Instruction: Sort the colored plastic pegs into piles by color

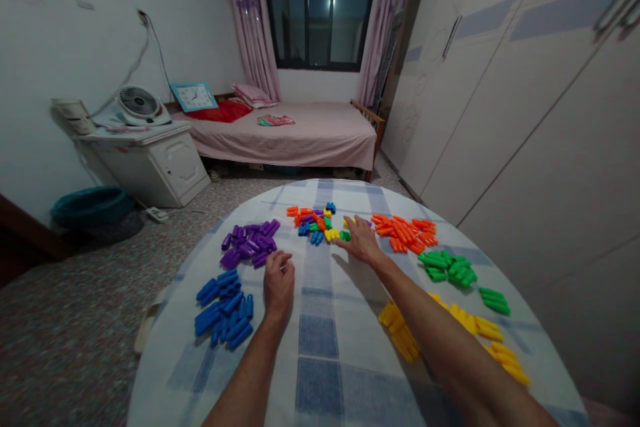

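table: a round top under a checked cloth [320,373] was noted, carrying every piece.
mixed pile: pegs of several colours [316,220] were found heaped near the far edge, at its middle.
right hand: it [361,240] was laid against the mixed pile, fingers spread and extended, tips touching yellow and green pegs; nothing was seen gripped.
left hand: it [279,283] was rested beside the purple pile [249,243], fingers loosely curled; whether a peg was pinched could not be told.
single-colour piles: a blue pile [226,307] was set by the left edge; orange [406,230], green [450,267] and yellow [400,333] piles along the right edge, each kept apart, evidently so colours stayed unmingled.
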{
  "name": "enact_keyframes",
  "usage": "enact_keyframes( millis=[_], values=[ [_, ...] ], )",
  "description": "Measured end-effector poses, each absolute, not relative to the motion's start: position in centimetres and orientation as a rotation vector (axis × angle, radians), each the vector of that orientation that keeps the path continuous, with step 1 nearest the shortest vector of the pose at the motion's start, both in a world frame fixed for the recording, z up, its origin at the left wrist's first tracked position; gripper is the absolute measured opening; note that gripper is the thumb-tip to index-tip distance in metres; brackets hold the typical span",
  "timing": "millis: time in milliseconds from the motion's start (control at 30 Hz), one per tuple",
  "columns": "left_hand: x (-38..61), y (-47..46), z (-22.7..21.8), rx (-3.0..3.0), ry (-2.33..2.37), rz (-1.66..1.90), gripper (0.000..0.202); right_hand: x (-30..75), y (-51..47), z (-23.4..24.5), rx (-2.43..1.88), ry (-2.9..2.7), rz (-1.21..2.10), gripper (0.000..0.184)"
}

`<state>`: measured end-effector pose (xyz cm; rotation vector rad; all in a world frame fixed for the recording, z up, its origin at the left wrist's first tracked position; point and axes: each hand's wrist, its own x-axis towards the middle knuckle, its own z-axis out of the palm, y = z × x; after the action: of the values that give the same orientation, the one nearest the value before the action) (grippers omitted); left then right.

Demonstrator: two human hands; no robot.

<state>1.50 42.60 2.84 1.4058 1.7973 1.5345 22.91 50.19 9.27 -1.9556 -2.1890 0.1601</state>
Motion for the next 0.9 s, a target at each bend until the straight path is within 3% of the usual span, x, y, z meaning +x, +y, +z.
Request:
enact_keyframes(
  millis=[167,567,900],
  values=[
    [1.6,42.6,2.6,1.436,1.819,1.516,0.022,22.1,53.7,8.1,-2.101,-2.194,0.295,0.090],
    [1.7,42.7,2.6,1.455,1.829,1.501,0.024,19.1,50.1,8.1,-1.817,-2.378,0.083,0.030],
    [1.6,42.7,2.7,1.478,1.842,1.473,0.023,18.7,40.7,9.9,-1.505,-2.333,0.083,0.033]
  ],
)
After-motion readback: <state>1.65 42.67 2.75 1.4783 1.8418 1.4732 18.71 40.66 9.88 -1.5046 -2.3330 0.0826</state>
